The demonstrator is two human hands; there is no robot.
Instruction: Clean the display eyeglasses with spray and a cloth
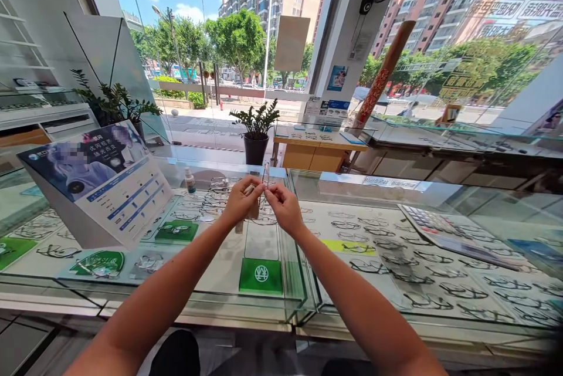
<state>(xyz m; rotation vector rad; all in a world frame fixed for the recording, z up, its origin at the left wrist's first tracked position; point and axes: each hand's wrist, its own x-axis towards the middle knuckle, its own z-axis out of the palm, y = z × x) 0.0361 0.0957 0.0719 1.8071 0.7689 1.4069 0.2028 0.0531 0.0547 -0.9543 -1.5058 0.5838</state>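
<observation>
Left hand (243,199) and right hand (285,206) both pinch one pair of eyeglasses (266,172), up over the glass worktop (211,300). Something tan (253,212) hangs by the left hand, but from here I can't tell what it is. Lots of other glasses (345,224) lie under the glass. A little bottle (189,180) stands to the left, near a big desk calendar (136,203).

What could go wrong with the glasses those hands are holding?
The thin glasses might slip from the left hand and right hand onto the glass counter below and get scratched. The left hand could also bump the small bottle standing nearby.
</observation>
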